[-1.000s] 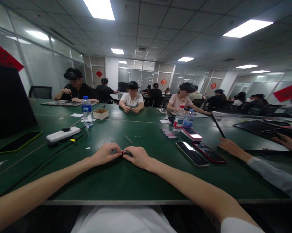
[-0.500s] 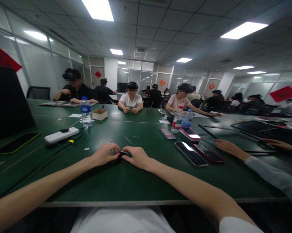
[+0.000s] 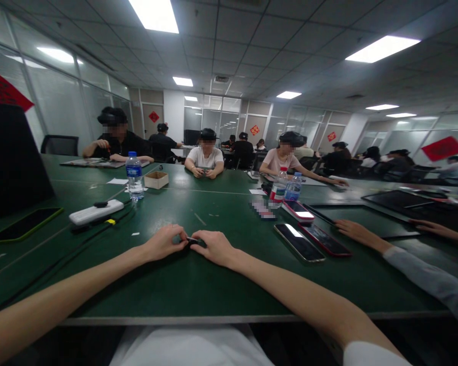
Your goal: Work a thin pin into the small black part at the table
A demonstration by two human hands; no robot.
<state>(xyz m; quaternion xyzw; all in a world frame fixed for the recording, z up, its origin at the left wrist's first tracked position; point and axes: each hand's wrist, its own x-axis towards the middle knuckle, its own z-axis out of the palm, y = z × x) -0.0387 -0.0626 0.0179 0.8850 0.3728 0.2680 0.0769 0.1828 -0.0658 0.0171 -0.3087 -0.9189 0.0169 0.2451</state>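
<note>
My left hand [image 3: 165, 243] and my right hand [image 3: 216, 247] meet just above the green table [image 3: 168, 295], in the middle of the head view. Between their fingertips is a small, thin dark piece [image 3: 191, 240], pinched from both sides. Its kind is too small to make out, and the fingers cover most of it. Both hands are closed, with thumbs and index fingers pressed in on the piece. A small white scrap [image 3: 135, 234] lies on the table left of my left hand.
Phones [image 3: 299, 243] lie to the right, near bottles [image 3: 278, 185]. A co-worker's hand [image 3: 360, 234] rests by a dark frame [image 3: 366, 219]. On the left are a white power strip [image 3: 97, 212], a phone [image 3: 25, 225], a water bottle [image 3: 134, 175] and an open box [image 3: 156, 180].
My hands stay in place, pinching the small dark piece. At the right, the dark frame beside the co-worker's hand has shifted and now lies flatter on the table.
</note>
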